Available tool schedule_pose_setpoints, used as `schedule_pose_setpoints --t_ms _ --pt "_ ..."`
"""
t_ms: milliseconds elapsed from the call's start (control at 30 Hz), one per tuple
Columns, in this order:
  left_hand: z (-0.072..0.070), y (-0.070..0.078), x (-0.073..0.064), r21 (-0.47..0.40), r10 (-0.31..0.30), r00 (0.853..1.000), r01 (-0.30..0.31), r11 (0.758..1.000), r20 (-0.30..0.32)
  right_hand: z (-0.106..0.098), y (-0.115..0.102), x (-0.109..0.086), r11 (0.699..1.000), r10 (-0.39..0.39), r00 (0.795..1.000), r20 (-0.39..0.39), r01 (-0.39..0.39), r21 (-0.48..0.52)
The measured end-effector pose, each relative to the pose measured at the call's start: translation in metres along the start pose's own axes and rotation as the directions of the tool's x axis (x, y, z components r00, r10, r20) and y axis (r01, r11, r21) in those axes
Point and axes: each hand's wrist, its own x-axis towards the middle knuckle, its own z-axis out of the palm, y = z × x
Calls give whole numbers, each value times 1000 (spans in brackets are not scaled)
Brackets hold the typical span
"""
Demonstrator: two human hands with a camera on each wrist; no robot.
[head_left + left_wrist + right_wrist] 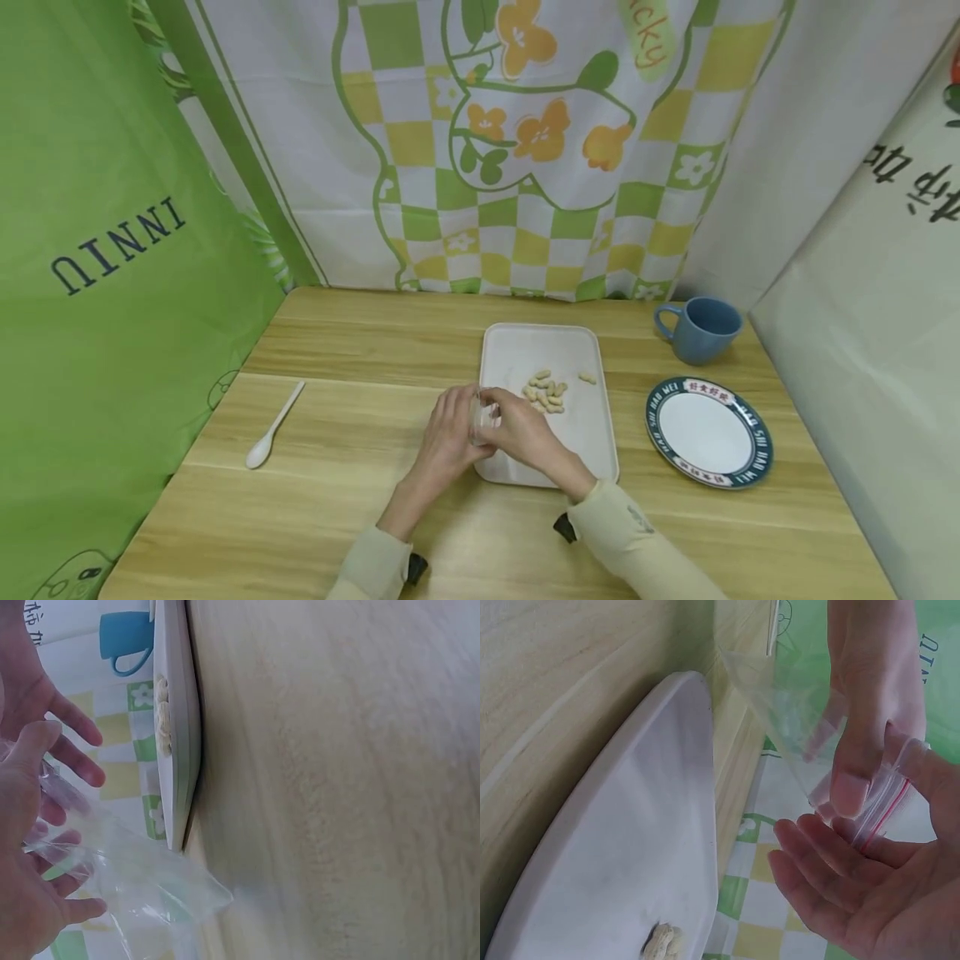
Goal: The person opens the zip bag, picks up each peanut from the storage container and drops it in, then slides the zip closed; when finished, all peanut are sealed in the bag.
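Tray [577,454]: one, white, rectangular with rounded corners, lying on a wood-grain table [375,333]; all places below are given from it. Clear zip bag [150,877]: one, see-through, with a red line along its zip strip [885,816]; held up at the tray's left edge, one corner pointing downward. Left hand [450,429]: at the tray's left edge, pinching the bag between thumb and fingers. Right hand [525,429]: above the tray's left part, thumb and index finger at either side of the zip strip, pinching it, the other fingers loosely extended. Unshelled peanuts [551,393]: a small heap near the tray's middle, with a single peanut [587,378] apart, toward the tray's right edge. Plate [705,433]: one, white centre, dark lettered rim, right of the tray. Mug [705,333]: one, blue, upright, beyond the plate to the tray's far right, handle toward the tray. Spoon [272,433]: one, white, well apart to the tray's left, bowl toward the person. Checked floral curtain [525,167]: green, yellow and white, hanging behind the tray.
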Motion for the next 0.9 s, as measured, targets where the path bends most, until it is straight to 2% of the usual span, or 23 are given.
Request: schedule_pose_setpoints --t_ms 100,233,367,467,533,600,767,900 --pt "1 -1 0 -29 -12 1000 12 1000 7 0 0 -3 1000 -17 1000 5 17 5" --pt "3 -6 1 -69 -32 999 31 997 -24 -8 0 -3 999 -39 999 -30 40 29" --pt "4 -12 3 -118 -73 997 69 991 -28 -34 11 4 998 -57 988 -143 54 -26" --pt "4 -15 5 -158 -96 995 94 983 -3 -59 30 11 994 -60 968 -243 35 -104" --pt "4 -16 6 -176 -101 995 100 979 7 -74 47 13 989 -48 960 -277 7 -148" --pt "4 -16 5 -189 -109 994 109 976 10 -86 63 15 980 -15 961 -276 -41 -195" --pt "3 -16 2 -203 -134 991 130 970 -5 -99 99 14 941 119 972 -202 -176 -289" --pt "3 -16 1 -209 -127 992 121 970 -15 -99 117 16 914 174 975 -142 -213 -345"
